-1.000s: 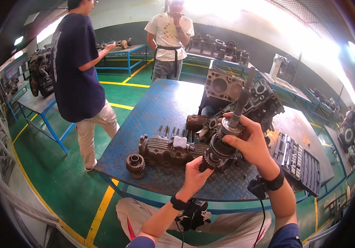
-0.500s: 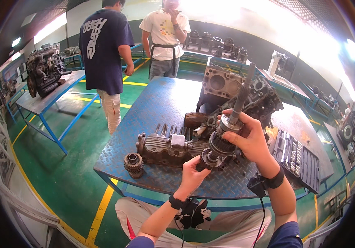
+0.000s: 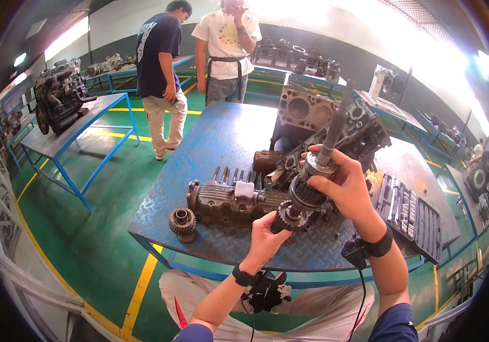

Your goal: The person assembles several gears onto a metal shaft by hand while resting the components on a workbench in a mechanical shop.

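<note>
A transmission gear shaft [image 3: 337, 125] slants up over the table, its long splined end pointing away from me. My right hand [image 3: 351, 187] is closed round its upper part, by a bearing and a ribbed ring. At the lower end, the fingers of my left hand [image 3: 264, 242] pinch a toothed gear [image 3: 291, 215]. Part of the shaft is hidden behind my right hand. Left of my hands, a separate stack of gears [image 3: 183, 225] stands upright at the table's front edge. Behind my left hand lies a ribbed metal engine cover [image 3: 221, 198] with a pale block on top.
The blue steel table [image 3: 216, 137] carries an engine block [image 3: 307, 108] and greasy castings behind the shaft. An opened tool case [image 3: 407, 214] lies at right. Another engine [image 3: 59, 94] sits on a bench at left. Two people [image 3: 162, 74] [image 3: 227, 51] stand beyond the table.
The person in the dark shirt has stepped farther away and to the right. My hands keep the same hold, with the shaft and gear almost unmoved.
</note>
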A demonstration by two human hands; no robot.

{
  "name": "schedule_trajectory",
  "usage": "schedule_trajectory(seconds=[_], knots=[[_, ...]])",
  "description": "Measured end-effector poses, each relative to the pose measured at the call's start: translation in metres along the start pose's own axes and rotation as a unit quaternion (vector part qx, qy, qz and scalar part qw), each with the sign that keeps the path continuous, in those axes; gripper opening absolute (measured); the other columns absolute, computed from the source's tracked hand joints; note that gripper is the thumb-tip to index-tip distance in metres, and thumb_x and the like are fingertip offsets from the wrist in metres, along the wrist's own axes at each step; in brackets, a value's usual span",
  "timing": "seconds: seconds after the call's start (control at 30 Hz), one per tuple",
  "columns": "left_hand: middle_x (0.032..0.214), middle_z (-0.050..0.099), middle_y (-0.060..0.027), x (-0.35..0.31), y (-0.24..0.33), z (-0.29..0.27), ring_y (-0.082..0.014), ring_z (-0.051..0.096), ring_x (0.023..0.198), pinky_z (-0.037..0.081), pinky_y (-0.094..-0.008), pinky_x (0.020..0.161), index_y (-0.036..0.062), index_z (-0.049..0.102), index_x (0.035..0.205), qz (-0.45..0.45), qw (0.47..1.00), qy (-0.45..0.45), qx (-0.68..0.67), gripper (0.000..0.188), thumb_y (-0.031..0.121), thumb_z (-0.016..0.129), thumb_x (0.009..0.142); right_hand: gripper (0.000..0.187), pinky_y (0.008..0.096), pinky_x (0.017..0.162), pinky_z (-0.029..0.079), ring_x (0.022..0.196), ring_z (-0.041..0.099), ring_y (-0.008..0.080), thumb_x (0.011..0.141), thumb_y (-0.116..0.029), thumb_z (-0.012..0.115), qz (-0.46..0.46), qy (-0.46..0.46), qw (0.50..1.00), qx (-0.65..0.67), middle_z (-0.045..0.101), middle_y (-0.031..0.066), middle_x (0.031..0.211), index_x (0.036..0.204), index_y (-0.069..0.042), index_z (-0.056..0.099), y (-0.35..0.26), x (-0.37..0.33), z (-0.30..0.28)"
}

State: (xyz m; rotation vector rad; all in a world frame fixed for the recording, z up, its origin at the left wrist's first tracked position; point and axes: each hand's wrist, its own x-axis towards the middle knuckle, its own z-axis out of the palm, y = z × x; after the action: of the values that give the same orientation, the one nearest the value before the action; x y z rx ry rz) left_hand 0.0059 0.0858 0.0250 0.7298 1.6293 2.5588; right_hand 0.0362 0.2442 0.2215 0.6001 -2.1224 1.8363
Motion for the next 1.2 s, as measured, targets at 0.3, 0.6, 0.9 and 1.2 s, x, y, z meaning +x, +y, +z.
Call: schedule_trajectory(seconds=[0.3,0.6,0.9,1.2], knots=[[0.11,0.078,-0.0026,0.005,0.002,0.001,-0.0075,0.068,0.099,0.055,-0.0255,0.091,-0.0055,0.077,0.119,0.006,1.0,-0.012,-0.017,0.034,-0.011,0.076,0.085,0.059,0.03,0.098,0.058,0.108,0.068,0.0106,0.093,-0.001,0.083,-0.003,0.007,1.0,0.002,0.071,0.0032,0.118,0.147,0.002,0.058,0.002,0.0,-0.003],[0.115,0.079,-0.0088,0.006,-0.003,0.003,-0.0131,0.072,0.105,0.056,-0.0303,0.1,-0.0084,0.075,0.121,-0.007,0.996,-0.017,-0.082,0.037,-0.014,0.075,0.084,0.056,0.0301,0.096,0.058,0.106,0.067,0.0101,0.094,-0.001,0.082,-0.008,0.017,1.0,-0.004,0.071,0.0032,0.117,0.144,0.002,0.059,0.003,-0.001,0.002],[0.11,0.078,-0.0048,0.002,-0.002,0.01,-0.0084,0.069,0.099,0.055,-0.0266,0.093,-0.0061,0.076,0.118,0.003,0.991,0.013,-0.137,0.033,-0.009,0.077,0.086,0.054,0.03,0.094,0.059,0.103,0.068,0.01,0.094,0.001,0.08,-0.006,0.025,1.0,-0.009,0.071,0.0042,0.114,0.144,0.003,0.059,0.001,-0.001,0.008],[0.111,0.079,-0.0064,0.0,-0.002,0.012,-0.01,0.071,0.099,0.056,-0.0275,0.094,-0.0072,0.076,0.117,-0.002,0.991,0.043,-0.125,0.038,-0.014,0.076,0.08,0.055,0.0307,0.096,0.058,0.105,0.067,0.01,0.094,0.002,0.08,-0.015,0.018,1.0,0.003,0.07,0.0043,0.116,0.144,0.004,0.059,0.001,-0.001,0.014]])
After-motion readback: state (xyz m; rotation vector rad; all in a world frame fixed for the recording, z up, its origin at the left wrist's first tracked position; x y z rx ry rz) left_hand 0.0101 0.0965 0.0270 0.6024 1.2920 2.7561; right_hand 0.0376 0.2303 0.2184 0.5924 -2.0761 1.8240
